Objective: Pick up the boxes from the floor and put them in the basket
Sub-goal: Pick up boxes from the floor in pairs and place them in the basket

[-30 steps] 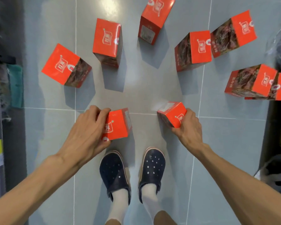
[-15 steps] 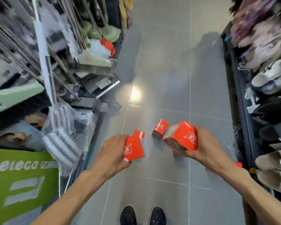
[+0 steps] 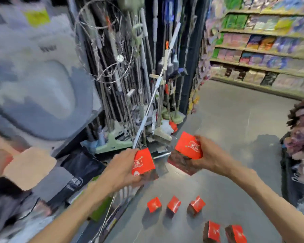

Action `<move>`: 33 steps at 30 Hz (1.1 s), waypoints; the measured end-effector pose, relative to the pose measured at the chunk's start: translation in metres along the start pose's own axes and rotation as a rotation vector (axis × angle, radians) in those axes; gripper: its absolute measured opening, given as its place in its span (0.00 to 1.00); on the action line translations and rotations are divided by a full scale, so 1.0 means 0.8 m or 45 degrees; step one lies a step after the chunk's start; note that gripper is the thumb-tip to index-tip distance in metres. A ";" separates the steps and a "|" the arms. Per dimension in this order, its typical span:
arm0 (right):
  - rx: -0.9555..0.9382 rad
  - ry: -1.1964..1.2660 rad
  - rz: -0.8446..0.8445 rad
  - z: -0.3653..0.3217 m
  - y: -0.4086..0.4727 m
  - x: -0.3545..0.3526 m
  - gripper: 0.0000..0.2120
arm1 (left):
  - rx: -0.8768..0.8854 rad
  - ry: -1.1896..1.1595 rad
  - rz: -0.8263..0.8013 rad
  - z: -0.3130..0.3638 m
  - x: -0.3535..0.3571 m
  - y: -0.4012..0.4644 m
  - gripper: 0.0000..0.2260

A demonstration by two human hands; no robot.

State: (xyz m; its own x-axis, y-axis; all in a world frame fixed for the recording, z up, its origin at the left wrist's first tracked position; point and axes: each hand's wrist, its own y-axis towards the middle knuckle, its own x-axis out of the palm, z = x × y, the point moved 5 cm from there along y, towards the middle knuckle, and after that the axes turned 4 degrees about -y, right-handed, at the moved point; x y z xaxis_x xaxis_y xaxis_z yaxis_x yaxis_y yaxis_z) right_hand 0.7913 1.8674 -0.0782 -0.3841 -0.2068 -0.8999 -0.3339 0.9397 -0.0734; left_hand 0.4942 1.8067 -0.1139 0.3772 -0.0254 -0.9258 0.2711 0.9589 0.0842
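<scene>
My left hand (image 3: 120,170) grips a red box (image 3: 142,161) at chest height, and my right hand (image 3: 210,155) grips a second red box (image 3: 188,148) a little higher and to the right. Both boxes are in the air, well above the grey tiled floor (image 3: 235,123). Several more red boxes stand on the floor below my hands, among them one box (image 3: 154,204), another box (image 3: 173,204) and a third box (image 3: 197,204). No basket is in view.
A rack of mops and brooms (image 3: 130,76) rises directly ahead on the left. Shelves of packaged goods (image 3: 263,50) line the far right. A dark display (image 3: 300,137) stands at the right edge. Open aisle floor runs between them.
I have stood up and the view has swung up and left. Both hands lifted their boxes from floor level to chest height. The other boxes now lie far below.
</scene>
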 end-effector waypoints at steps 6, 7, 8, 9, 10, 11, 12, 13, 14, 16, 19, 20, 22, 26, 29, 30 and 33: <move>-0.518 -0.089 -0.099 -0.154 0.008 -0.022 0.33 | -0.437 0.086 0.182 -0.004 -0.071 -0.139 0.41; -0.611 -0.112 -0.117 -0.181 0.006 -0.018 0.35 | -0.517 0.078 0.220 -0.005 -0.078 -0.170 0.42; -0.691 -0.127 -0.141 -0.207 0.001 -0.012 0.38 | -0.587 0.075 0.257 -0.004 -0.086 -0.204 0.42; -0.762 -0.131 -0.174 -0.234 -0.006 -0.005 0.39 | -0.655 0.087 0.297 0.001 -0.095 -0.239 0.43; -0.836 -0.128 -0.215 -0.260 -0.015 0.005 0.40 | -0.734 0.110 0.340 0.008 -0.104 -0.276 0.43; -0.914 -0.136 -0.254 -0.288 -0.028 0.016 0.42 | -0.824 0.136 0.383 0.013 -0.112 -0.315 0.44; -0.986 -0.150 -0.288 -0.319 -0.045 0.025 0.43 | -0.918 0.153 0.416 0.022 -0.121 -0.355 0.45; -1.060 -0.168 -0.314 -0.350 -0.063 0.037 0.44 | -1.006 0.161 0.440 0.030 -0.129 -0.395 0.45; -1.140 -0.185 -0.334 -0.380 -0.084 0.049 0.45 | -1.078 0.175 0.470 0.039 -0.137 -0.435 0.45; -1.295 -0.202 -0.371 -0.442 -0.138 0.069 0.45 | -1.211 0.193 0.535 0.061 -0.150 -0.519 0.45; -1.487 -0.183 -0.446 -0.530 -0.232 0.102 0.40 | -1.387 0.206 0.628 0.101 -0.166 -0.646 0.43; -1.557 -0.183 -0.472 -0.558 -0.266 0.114 0.39 | -1.440 0.214 0.667 0.117 -0.170 -0.688 0.42; -1.683 -0.183 -0.538 -0.614 -0.335 0.146 0.40 | -1.559 0.194 0.732 0.154 -0.174 -0.777 0.41; -1.960 -0.244 -0.647 -0.710 -0.498 0.197 0.42 | -1.791 0.202 0.821 0.225 -0.167 -0.952 0.40; -2.122 -0.231 -0.769 -0.773 -0.621 0.240 0.39 | -1.998 0.266 0.831 0.280 -0.156 -1.079 0.43; -2.162 -0.220 -0.800 -0.791 -0.660 0.254 0.38 | -2.058 0.271 0.842 0.297 -0.152 -1.119 0.43; -2.290 -0.236 -0.905 -0.845 -0.779 0.291 0.34 | -2.220 0.252 0.897 0.345 -0.139 -1.232 0.42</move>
State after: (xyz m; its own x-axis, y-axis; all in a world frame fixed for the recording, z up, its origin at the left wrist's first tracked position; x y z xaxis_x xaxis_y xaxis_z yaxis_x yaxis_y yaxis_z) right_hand 0.3282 1.0497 0.0484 0.2383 -0.2237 -0.9451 -0.7614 -0.6471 -0.0388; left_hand 0.4294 0.7867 0.0074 -0.1239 0.3528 -0.9275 -0.9923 -0.0432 0.1161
